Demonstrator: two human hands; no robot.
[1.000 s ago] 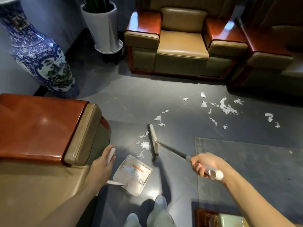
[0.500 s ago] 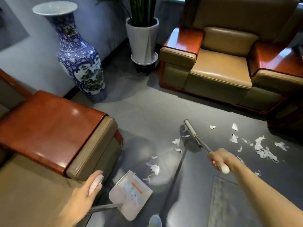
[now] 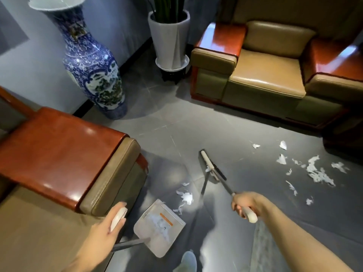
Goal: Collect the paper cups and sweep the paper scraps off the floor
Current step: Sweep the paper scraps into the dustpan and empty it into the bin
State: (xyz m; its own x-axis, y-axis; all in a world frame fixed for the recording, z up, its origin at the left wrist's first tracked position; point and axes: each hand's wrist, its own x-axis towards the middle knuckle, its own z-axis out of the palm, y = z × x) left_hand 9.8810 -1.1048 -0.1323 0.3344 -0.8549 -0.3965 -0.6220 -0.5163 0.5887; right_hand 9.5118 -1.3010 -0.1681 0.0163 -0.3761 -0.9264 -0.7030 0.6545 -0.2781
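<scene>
A grey tiled floor (image 3: 176,130) runs between tan leather armchairs with red wooden arms (image 3: 265,71), a tall blue-and-white porcelain vase (image 3: 92,75) and a white planter (image 3: 170,42). Torn white paper scraps (image 3: 316,173) lie scattered to the right, with a few just beside the pale square dustpan (image 3: 159,230) on the floor. The left hand (image 3: 106,230) has its fingers curled round the dustpan's white grip. The right hand (image 3: 247,203) grips the long-handled broom (image 3: 208,165), its head out ahead between the two patches of scraps.
</scene>
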